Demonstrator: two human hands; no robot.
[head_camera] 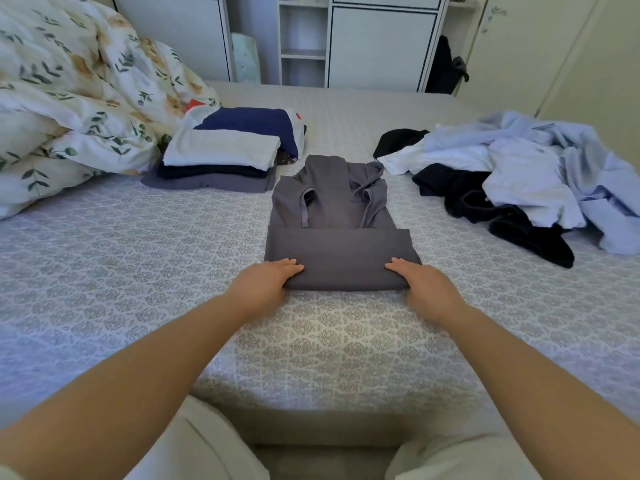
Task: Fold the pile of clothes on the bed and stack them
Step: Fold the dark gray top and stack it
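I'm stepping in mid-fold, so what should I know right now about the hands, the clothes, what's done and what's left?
Left hand and right hand: each grips one end of the grey garment's near fold, fingers on top.
Garment: bed centre, bottom edge folded up once, hood end still flat.
Done: folded stack at far left.
Left: finish this fold, put it on the stack, then fold the loose pile at right.

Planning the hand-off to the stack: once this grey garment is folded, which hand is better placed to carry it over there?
Probably the left hand: the folded stack lies on its side of the grey garment; the right hand would reach across.
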